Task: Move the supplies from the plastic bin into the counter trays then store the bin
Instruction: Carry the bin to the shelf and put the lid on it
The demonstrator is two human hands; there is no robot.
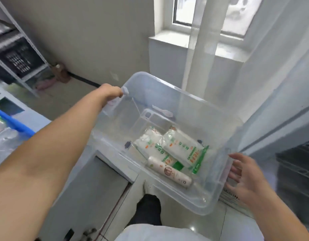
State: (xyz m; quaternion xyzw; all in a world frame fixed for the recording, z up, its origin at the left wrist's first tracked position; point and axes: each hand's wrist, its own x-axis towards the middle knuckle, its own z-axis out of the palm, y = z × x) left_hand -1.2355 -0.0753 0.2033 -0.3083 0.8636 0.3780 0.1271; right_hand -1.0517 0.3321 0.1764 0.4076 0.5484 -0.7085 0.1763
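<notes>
Proceeding from the left, a blue tray (20, 126) holding clear packets is seen on the counter (28, 117), with a metal shelf rack (20, 54) behind it. The left hand (110, 93) is curled over the far rim of the clear plastic bin (185, 105), which is held tilted in the air above the floor. Inside the bin, two green-printed white packets (181, 146) and a white tube (169, 173) are gathered at the lower end. The right hand (244, 176) is placed against the near end of the bin, fingers spread and only lightly bent.
</notes>
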